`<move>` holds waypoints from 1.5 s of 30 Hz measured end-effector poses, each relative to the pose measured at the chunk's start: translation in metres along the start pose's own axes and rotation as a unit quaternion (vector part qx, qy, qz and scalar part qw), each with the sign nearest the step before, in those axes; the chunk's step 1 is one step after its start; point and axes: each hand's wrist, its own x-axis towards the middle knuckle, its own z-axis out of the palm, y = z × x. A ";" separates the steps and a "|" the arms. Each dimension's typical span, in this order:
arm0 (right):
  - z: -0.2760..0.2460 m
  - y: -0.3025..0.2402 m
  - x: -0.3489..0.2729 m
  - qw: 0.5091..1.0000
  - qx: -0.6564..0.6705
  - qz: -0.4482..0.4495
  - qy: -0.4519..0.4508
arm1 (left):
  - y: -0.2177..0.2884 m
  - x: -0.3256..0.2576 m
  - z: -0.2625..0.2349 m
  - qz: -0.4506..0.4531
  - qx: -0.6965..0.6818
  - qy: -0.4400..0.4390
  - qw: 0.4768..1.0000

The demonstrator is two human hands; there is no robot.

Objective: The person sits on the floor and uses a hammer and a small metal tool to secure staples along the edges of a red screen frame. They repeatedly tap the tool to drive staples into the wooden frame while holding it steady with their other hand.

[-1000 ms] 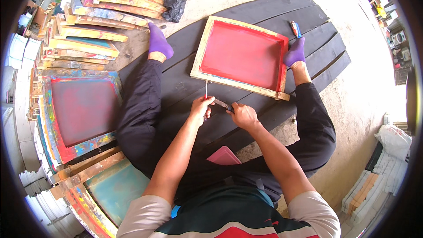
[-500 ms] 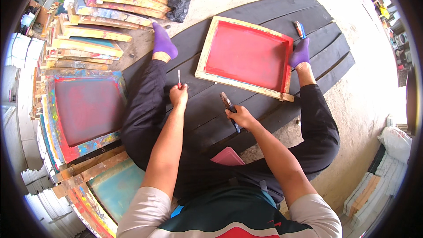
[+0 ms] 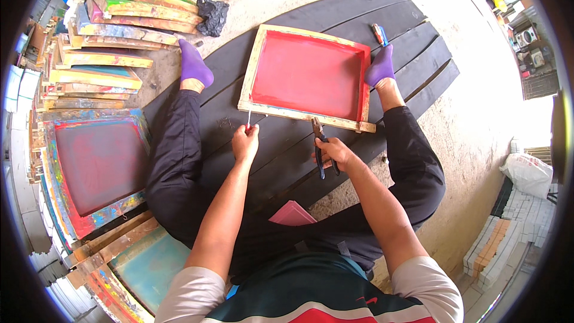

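A wooden screen-printing frame (image 3: 254,69) with red mesh lies on the black slatted boards (image 3: 281,143) between my feet. My left hand (image 3: 245,145) is closed around a small screwdriver (image 3: 249,121), red at the handle, its thin shaft pointing away from me. The tip meets the frame's near edge by its left corner; whether it presses into the wood is too small to tell. Further right, my right hand (image 3: 336,154) grips a pair of pliers (image 3: 319,134), jaws toward the frame's near edge and dark handles spread. Tiny dark bits (image 3: 226,123) lie left of the screwdriver.
Paint-stained frames (image 3: 122,9) are stacked at far left, with more frames (image 3: 146,134) beside my left leg. A black plastic bag (image 3: 212,15) sits by the stack. A box cutter (image 3: 379,34) lies beyond my right foot. Pink sheets (image 3: 292,213) rest before my lap.
My left hand has brought the screwdriver to the frame's near edge. The pliers have turned more upright and their handles have spread. The whole view has shifted slightly.
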 end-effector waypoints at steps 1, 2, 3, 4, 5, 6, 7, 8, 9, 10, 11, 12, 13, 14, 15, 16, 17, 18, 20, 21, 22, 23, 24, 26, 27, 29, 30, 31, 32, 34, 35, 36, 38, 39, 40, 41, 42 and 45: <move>-0.002 -0.001 0.002 1.000 -0.005 0.004 -0.001 | 0.004 -0.004 0.003 0.002 -0.004 -0.001 1.000; -0.005 -0.001 0.004 1.000 -0.011 0.009 0.001 | 0.007 -0.008 0.004 0.003 -0.003 -0.008 1.000; -0.008 -0.002 0.006 1.000 -0.017 0.015 0.002 | 0.010 -0.011 0.005 -0.002 -0.001 -0.015 1.000; -0.009 -0.006 0.006 0.999 -0.024 0.024 0.004 | 0.012 -0.014 0.005 -0.008 0.002 -0.020 1.000; -0.010 -0.009 0.006 0.999 -0.027 0.032 0.003 | 0.012 -0.017 0.005 -0.013 0.004 -0.025 1.000; -0.011 -0.013 0.006 0.999 -0.030 0.040 0.003 | 0.011 -0.018 0.004 -0.007 0.007 -0.024 1.000; -0.013 -0.017 0.006 0.998 -0.029 0.047 -0.001 | 0.011 -0.019 0.004 -0.007 0.004 -0.024 1.000; -0.016 -0.021 0.006 0.998 -0.030 0.056 -0.003 | 0.011 -0.021 0.003 -0.007 0.000 -0.024 1.000; -0.018 -0.025 0.006 0.997 -0.030 0.065 -0.004 | 0.012 -0.021 0.002 -0.007 -0.004 -0.024 1.000; -0.019 -0.030 0.006 0.997 -0.033 0.075 -0.004 | 0.011 -0.021 0.002 -0.007 -0.006 -0.023 1.000; -0.018 -0.031 0.005 0.996 -0.034 0.076 0.004 | 0.010 -0.021 0.002 -0.008 -0.008 -0.022 1.000; -0.016 -0.032 0.005 0.996 -0.036 0.078 0.011 | 0.009 -0.020 0.002 -0.008 -0.010 -0.021 1.000; -0.016 -0.033 0.003 0.996 -0.036 0.080 0.019 | 0.013 -0.022 0.002 -0.007 -0.010 -0.023 1.000; -0.015 -0.032 0.002 0.996 -0.047 0.073 0.030 | 0.017 -0.024 0.002 -0.005 -0.010 -0.025 1.000; -0.013 -0.030 0.002 0.994 -0.071 0.062 0.051 | 0.020 -0.026 0.003 -0.004 -0.011 -0.027 1.000; -0.010 -0.029 0.001 0.991 -0.096 0.052 0.071 | 0.019 -0.027 0.004 -0.002 -0.012 -0.029 1.000; -0.005 -0.026 0.001 0.985 -0.136 0.038 0.101 | 0.018 -0.027 0.006 0.000 -0.013 -0.030 0.999; -0.001 -0.026 0.002 0.976 -0.174 0.029 0.126 | 0.017 -0.027 0.007 0.003 -0.015 -0.032 0.999; 0.006 -0.024 0.003 0.953 -0.249 0.018 0.173 | 0.013 -0.028 0.010 0.003 -0.012 -0.036 0.999; 0.011 -0.023 0.003 0.940 -0.280 0.008 0.196 | 0.011 -0.028 0.011 0.003 -0.010 -0.038 0.999; 0.015 -0.022 0.001 0.925 -0.310 -0.001 0.220 | 0.012 -0.028 0.012 0.003 -0.012 -0.041 0.999; 0.018 -0.021 -0.001 0.908 -0.339 -0.009 0.246 | 0.013 -0.028 0.013 0.002 -0.014 -0.044 0.999; 0.019 -0.008 0.007 0.883 -0.377 -0.032 0.279 | 0.013 -0.028 0.015 0.002 -0.015 -0.047 0.999; 0.023 -0.002 0.008 0.850 -0.419 -0.052 0.314 | 0.016 -0.030 0.014 0.000 -0.014 -0.048 0.999; 0.023 0.000 0.008 0.846 -0.425 -0.047 0.318 | 0.017 -0.031 0.014 -0.001 -0.014 -0.049 0.999; 0.030 -0.001 0.008 0.841 -0.434 -0.054 0.318 | 0.000 -0.026 0.017 0.021 -0.051 -0.046 0.997; 0.031 0.000 0.009 0.840 -0.436 -0.062 0.317 | -0.011 -0.024 0.017 0.032 -0.070 -0.044 0.996; 0.028 0.003 0.009 0.837 -0.438 -0.067 0.321 | -0.008 -0.024 0.017 0.010 -0.101 -0.079 0.992; 0.028 0.006 0.007 0.831 -0.448 -0.075 0.321 | 0.002 -0.027 0.014 -0.013 -0.132 -0.112 0.985; 0.036 0.010 0.005 0.821 -0.472 -0.108 0.302 | 0.024 -0.032 0.001 -0.082 -0.234 -0.202 0.948; 0.042 0.011 0.003 0.819 -0.480 -0.124 0.290 | 0.021 -0.032 0.006 -0.094 -0.287 -0.219 0.928; 0.049 0.013 0.001 0.816 -0.488 -0.139 0.278 | 0.024 -0.033 0.004 -0.104 -0.294 -0.240 0.919; 0.070 0.008 -0.004 0.814 -0.495 -0.170 0.253 | 0.029 -0.031 -0.001 -0.119 -0.308 -0.280 0.901; 0.077 0.005 -0.004 0.812 -0.500 -0.178 0.241 | 0.030 -0.030 -0.004 -0.128 -0.317 -0.281 0.897; 0.084 0.003 -0.003 0.811 -0.506 -0.185 0.230 | 0.030 -0.029 -0.006 -0.137 -0.326 -0.283 0.891; 0.090 0.001 -0.003 0.809 -0.511 -0.192 0.220 | 0.029 -0.028 -0.009 -0.145 -0.336 -0.285 0.886; 0.095 -0.002 -0.003 0.810 -0.507 -0.204 0.211 | 0.027 -0.026 -0.013 -0.149 -0.329 -0.283 0.889; 0.102 -0.002 0.006 0.804 -0.514 -0.229 0.191 | 0.023 -0.021 -0.022 -0.162 -0.308 -0.277 0.896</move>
